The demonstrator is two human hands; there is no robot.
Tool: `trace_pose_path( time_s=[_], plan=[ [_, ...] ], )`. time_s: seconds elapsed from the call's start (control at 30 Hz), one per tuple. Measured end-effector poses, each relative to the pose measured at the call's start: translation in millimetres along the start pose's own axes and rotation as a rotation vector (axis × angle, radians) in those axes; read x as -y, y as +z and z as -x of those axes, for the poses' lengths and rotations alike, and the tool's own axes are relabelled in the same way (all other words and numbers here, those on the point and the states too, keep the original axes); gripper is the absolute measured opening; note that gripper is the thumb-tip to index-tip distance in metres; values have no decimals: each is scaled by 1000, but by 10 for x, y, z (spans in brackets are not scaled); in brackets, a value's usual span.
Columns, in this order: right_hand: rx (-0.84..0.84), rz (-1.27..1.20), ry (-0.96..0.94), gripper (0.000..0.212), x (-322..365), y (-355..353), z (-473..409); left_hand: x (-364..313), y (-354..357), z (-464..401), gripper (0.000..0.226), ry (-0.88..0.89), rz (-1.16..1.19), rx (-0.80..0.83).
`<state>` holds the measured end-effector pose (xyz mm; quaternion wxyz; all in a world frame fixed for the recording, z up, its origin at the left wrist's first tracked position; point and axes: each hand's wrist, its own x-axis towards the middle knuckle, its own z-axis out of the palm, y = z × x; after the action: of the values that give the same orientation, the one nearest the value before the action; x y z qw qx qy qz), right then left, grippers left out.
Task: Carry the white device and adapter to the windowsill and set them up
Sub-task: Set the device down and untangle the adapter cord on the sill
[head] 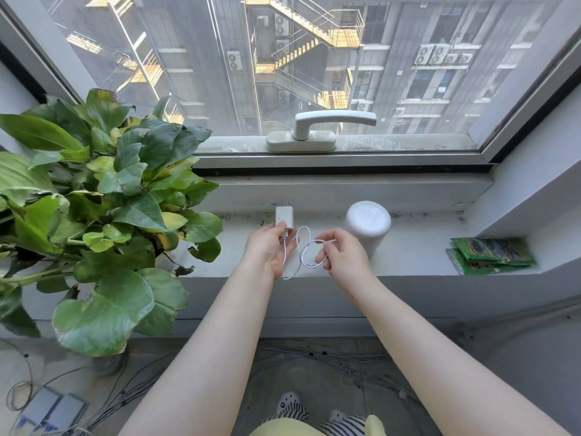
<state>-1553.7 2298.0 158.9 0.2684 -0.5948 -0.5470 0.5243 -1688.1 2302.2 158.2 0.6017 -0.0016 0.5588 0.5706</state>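
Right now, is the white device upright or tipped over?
Upright. The device stands on the windowsill, its round top facing up.

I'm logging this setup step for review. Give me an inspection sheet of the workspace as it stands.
Surface: windowsill, pale, grimy along the back edge.
Job's things: white device stands on the sill; adapter held above it, prongs toward the window.
Clutter: green packets at the sill's right end.
Grippers: left hand grips the adapter; right hand pinches the cable.
Cables: white cable loops between the hands; thin wires on the floor.
Surroundings: potted plant at left; closed window handle.
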Motion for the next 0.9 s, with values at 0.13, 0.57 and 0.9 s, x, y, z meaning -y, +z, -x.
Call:
trace_pose_path(
  time_s=[0.13, 0.57, 0.9],
  plan=[
    [-92, 48, -67, 24, -137, 92, -41, 43, -24, -112, 29, 127, -119, -87],
    [-95, 341, -199, 29, -303, 181, -62, 141, -150, -143, 24, 372, -631, -253],
    [-127, 188, -114, 45, -231, 259, -22, 158, -155, -132, 13, 551, -864, -323]
  ],
)
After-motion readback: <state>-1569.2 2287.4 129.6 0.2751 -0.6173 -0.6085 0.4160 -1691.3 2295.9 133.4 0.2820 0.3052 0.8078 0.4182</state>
